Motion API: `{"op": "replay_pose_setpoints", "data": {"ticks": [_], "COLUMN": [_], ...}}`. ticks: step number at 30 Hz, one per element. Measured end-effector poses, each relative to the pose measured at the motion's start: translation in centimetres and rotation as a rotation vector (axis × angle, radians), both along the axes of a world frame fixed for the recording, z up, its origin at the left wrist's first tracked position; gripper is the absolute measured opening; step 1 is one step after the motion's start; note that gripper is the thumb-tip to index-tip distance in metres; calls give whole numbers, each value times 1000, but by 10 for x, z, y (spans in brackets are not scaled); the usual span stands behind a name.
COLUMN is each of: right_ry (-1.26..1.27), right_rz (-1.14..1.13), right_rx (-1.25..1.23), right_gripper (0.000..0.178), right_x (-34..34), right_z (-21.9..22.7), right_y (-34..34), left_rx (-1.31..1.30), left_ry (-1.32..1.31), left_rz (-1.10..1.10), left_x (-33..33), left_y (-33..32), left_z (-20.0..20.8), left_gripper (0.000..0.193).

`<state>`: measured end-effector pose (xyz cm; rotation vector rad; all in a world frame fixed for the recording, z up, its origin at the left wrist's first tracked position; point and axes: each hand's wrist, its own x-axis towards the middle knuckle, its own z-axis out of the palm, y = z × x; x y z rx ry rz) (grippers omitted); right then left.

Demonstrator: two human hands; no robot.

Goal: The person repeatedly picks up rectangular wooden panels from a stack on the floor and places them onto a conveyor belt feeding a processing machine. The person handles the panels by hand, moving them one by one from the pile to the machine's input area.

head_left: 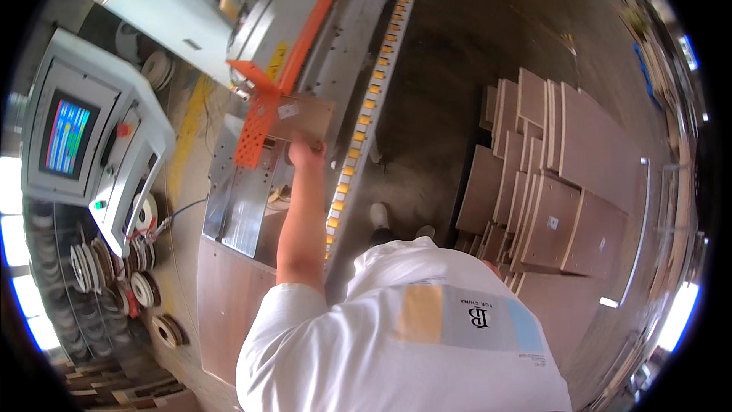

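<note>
My left hand reaches forward, its fingers closed on the near edge of a small brown wood-grain panel. A pale label is stuck on the panel's face. The panel lies on the machine's infeed, against a perforated orange guard plate. Of my right arm only a sliver of skin shows past my white shirt, beside the stacked boards; the hand's fingers are hidden.
A conveyor rail with yellow rollers runs along the machine. Left stands a control console with a lit screen, near several edge-band rolls. Large brown boards are stacked at the right. A wood-grain panel stands below the metal plate.
</note>
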<state>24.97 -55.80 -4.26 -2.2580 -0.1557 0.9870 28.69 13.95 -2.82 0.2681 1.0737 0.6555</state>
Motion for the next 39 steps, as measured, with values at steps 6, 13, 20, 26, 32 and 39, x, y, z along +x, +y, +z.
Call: {"op": "replay_pose_setpoints", "data": {"ticks": [6, 13, 20, 26, 32, 39], "right_ry": [-3, 201, 91, -45, 102, 65], "right_rz": [-105, -427, -1058, -1302, -1297, -1306], "right_rx": [-82, -22, 317, 131, -89, 163], "right_gripper": [48, 39, 33, 44, 47, 47], "right_x": [-21, -41, -26, 57, 78, 90], "right_z": [37, -5, -32, -12, -25, -36], "right_y": [13, -9, -29, -79, -141, -112], "left_rx": [64, 431, 390, 87, 1091, 991], "left_ry": [-237, 236, 87, -479, 311, -71], "left_rz": [-62, -439, -851, -1215, -1731, -1671], "left_x": [37, 40, -29, -144, -113, -145], "left_y": [29, -44, -201, -234, -260, -172], "left_z": [-43, 14, 14, -162, -19, -93], "left_gripper": [29, 38, 21, 40, 33, 27]}}
